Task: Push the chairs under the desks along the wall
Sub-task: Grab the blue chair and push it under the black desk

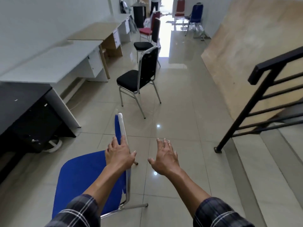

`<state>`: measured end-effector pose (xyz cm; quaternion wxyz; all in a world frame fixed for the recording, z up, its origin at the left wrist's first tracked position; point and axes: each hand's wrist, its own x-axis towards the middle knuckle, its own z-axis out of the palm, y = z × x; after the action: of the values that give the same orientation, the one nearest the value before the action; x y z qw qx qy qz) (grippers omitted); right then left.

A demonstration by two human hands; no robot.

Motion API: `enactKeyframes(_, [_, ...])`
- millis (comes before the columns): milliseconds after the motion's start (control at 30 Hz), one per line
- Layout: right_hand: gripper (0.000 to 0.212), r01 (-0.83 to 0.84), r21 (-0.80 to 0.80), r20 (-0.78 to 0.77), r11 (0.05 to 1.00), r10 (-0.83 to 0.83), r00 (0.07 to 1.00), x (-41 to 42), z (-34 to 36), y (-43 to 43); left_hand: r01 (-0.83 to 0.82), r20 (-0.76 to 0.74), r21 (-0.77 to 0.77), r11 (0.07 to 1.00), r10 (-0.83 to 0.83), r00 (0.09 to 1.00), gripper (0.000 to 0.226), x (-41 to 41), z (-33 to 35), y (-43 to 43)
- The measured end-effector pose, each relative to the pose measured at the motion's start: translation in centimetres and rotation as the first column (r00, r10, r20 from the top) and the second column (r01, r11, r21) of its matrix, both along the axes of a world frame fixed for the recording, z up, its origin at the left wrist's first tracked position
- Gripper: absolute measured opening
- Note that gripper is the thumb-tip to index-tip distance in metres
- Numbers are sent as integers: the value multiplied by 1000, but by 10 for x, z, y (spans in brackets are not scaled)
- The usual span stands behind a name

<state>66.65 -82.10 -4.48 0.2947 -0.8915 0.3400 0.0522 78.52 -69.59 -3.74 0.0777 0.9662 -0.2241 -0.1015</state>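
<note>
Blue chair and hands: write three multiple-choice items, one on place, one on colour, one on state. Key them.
1. Where is the left hand? A on the blue chair backrest; B on a desk; C on the railing.
2. Seat colour of the next chair ahead? A red; B black; C green.
3. The right hand is: A gripping a chair; B a fist; C open, empty.
Key: 1 A, it wraps the backrest's top edge; 2 B, the seat pad is black; 3 C, it is spread wide and touches nothing.

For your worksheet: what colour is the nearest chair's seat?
The chair's seat is blue; head view shows it.
</note>
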Motion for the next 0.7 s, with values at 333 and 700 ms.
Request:
enactKeyframes(333, [91, -438, 12, -14, 899, 439, 899, 93, -11, -91, -423, -92, 4, 906, 421, 902, 94, 36, -22, -52])
enactKeyframes(700, [89, -780, -55, 19, 623, 782, 623, 166, -18, -128, -664, 37, -116, 739, 671, 740, 49, 22, -31, -87])
